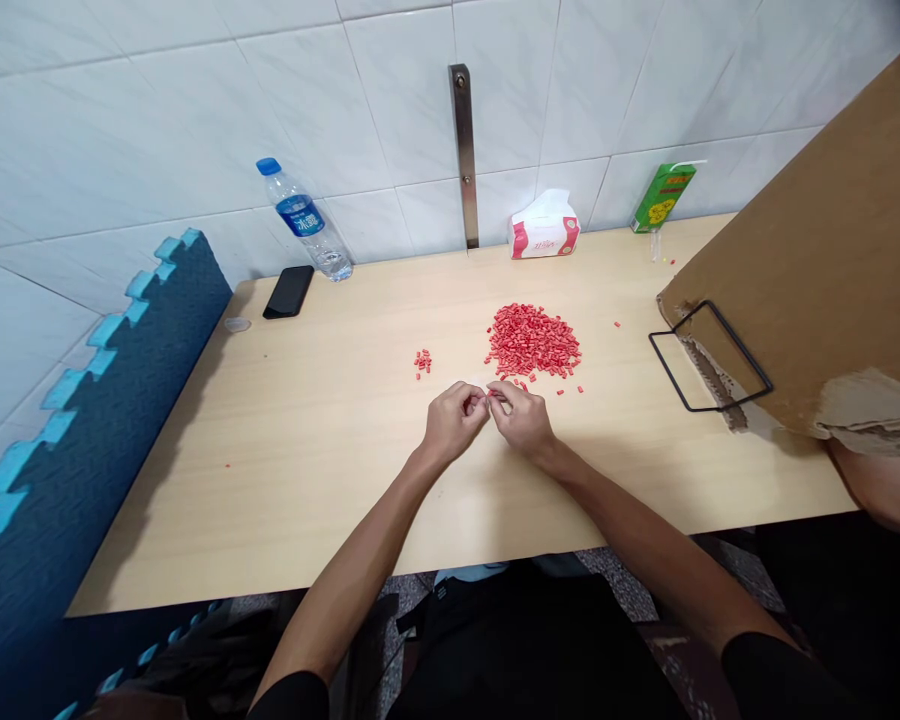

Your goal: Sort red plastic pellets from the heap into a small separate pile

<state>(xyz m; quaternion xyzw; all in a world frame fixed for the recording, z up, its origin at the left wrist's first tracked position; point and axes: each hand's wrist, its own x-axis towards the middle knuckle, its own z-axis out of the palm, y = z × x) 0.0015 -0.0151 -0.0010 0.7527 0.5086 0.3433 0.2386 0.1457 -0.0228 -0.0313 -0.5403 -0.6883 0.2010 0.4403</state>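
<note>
My left hand (450, 422) and my right hand (525, 418) meet fingertip to fingertip just above the table, in front of a heap of small red tube-like pieces (534, 342). Both hands are closed in a pinch. A bit of red shows at the right fingertips, seemingly one of those small pieces. What the left fingers grip, if anything, is too small to make out. To the left of the heap lies a small separate group of red pieces (423, 362). A few loose ones are scattered close to the right hand.
Along the tiled wall stand a water bottle (307, 222), a tissue pack (545, 228) and a green drink carton (663, 198). A black phone (289, 292) lies at the back left. Blue foam mat (120, 420) edges the left; cardboard (810, 270) and a black wire stand (709, 358) border the right.
</note>
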